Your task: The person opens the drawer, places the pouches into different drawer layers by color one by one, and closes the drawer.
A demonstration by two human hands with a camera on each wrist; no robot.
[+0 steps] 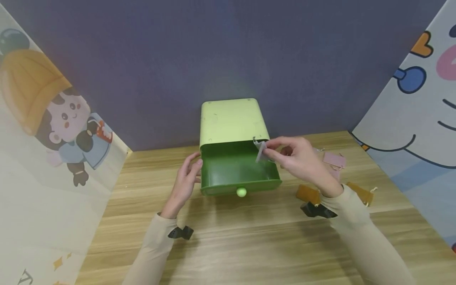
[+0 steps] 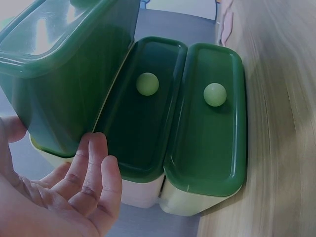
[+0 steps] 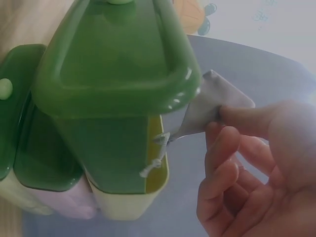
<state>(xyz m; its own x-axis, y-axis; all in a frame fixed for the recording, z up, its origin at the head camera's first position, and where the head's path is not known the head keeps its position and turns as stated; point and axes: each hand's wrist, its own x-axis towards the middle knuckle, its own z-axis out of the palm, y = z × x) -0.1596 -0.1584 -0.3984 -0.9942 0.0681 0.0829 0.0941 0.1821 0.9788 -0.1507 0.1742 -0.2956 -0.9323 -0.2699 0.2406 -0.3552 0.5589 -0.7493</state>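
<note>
Thumb and forefinger of the right hand (image 1: 301,159) were clamped on a small grey pouch (image 1: 261,151), its other fingers curled behind. The pouch was up at the right side of the drawer (image 1: 221,190), close to the front edge of the cabinet (image 1: 231,120); whether it touched the drawer could not be told. Its cord (image 3: 158,161) dangled loose, showing in the right wrist view against the drawer's green side.

The left hand (image 1: 183,180) was at the drawer's left side, its fingers relaxed and slightly bent, thumb apart from them. Its fingertips lay against the green wall or just beside it; which, the pictures did not settle.

The drawer was the top one, pulled out, with a pale round knob (image 1: 241,192) on its front. Below it, the middle drawer (image 2: 143,123) and the bottom drawer (image 2: 205,145) were closed, each with a similar knob.

On the wooden table (image 1: 228,253), to the right, lay pink pouches (image 1: 334,159), partly behind the right hand. Nearer the right sleeve (image 1: 363,233) were two brown pouches, one (image 1: 308,194) on each side of the wrist.
</note>
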